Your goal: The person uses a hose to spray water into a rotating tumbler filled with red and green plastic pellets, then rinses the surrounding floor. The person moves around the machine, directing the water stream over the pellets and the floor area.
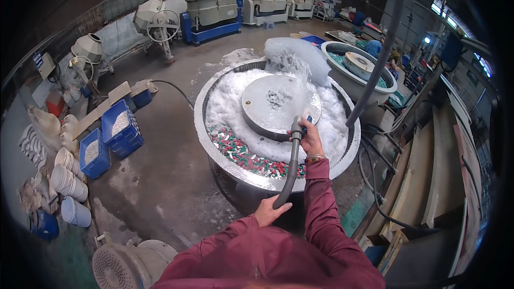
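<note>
My right hand (pixel 310 140) is closed around the valve end of a grey hose (pixel 292 168), by its small blue handle. Lower down, my left hand (pixel 269 213) wraps the same hose. Water (pixel 301 88) sprays from its nozzle (pixel 297 124) toward the far side of a large round tub (pixel 204 142). White foam (pixel 227 96) fills much of the tub around a raised metal centre hub (pixel 262 101). At the near left of the tub, many small red, green and white pieces (pixel 241 152) show through the foam. A foam mound (pixel 297 56) bulges over the far rim.
A second round tub (pixel 385 86) stands behind at the right, beside a slanting grey pole (pixel 383 56). Blue crates (pixel 122 128) of white pieces and white buckets (pixel 69 182) are on the left. Black hoses (pixel 375 192) lie by long wooden troughs (pixel 412 182). Machines (pixel 211 13) line the back.
</note>
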A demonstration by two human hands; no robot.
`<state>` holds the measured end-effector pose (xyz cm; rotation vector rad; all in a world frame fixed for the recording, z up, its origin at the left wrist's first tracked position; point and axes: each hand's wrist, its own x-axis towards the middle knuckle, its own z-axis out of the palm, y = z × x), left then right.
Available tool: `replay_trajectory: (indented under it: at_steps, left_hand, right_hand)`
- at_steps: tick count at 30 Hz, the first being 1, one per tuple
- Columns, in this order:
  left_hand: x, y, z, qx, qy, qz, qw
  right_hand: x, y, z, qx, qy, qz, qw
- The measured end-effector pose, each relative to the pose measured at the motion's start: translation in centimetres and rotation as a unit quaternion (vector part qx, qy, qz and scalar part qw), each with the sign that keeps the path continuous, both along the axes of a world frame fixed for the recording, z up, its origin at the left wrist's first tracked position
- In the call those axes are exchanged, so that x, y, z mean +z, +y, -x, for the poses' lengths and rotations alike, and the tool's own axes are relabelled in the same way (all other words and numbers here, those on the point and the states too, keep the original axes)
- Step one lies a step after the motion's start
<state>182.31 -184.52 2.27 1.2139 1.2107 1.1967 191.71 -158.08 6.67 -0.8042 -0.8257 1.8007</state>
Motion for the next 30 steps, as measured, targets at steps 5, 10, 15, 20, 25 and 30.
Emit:
replay_trajectory:
  at_steps: [5,10,15,20,25,30]
  left_hand:
    - [-0.8,-0.3,-1.3,-0.044,0.011,0.011,0.999]
    - [-1.1,0.2,-2.3,-0.064,0.024,0.051,0.996]
    - [-1.2,0.0,-3.4,-0.114,0.011,0.008,0.993]
    - [-1.3,0.4,-4.8,-0.087,-0.009,-0.018,0.996]
    - [-1.7,-0.2,-5.5,-0.112,0.003,-0.033,0.993]
    - [-2.2,0.1,-6.1,-0.113,0.043,-0.024,0.992]
  right_hand:
    - [-2.6,-0.5,-2.4,0.027,-0.006,0.015,1.0]
    - [-3.5,-1.1,-4.8,0.01,-0.024,0.029,0.999]
    - [-1.5,-1.4,-7.6,-0.016,-0.012,-0.033,0.999]
    - [-2.2,-2.2,-8.6,-0.045,-0.048,0.091,0.994]
    - [-2.7,-2.2,-10.7,-0.03,-0.008,-0.033,0.999]
    - [-4.3,-2.1,-11.6,-0.045,-0.009,0.062,0.997]
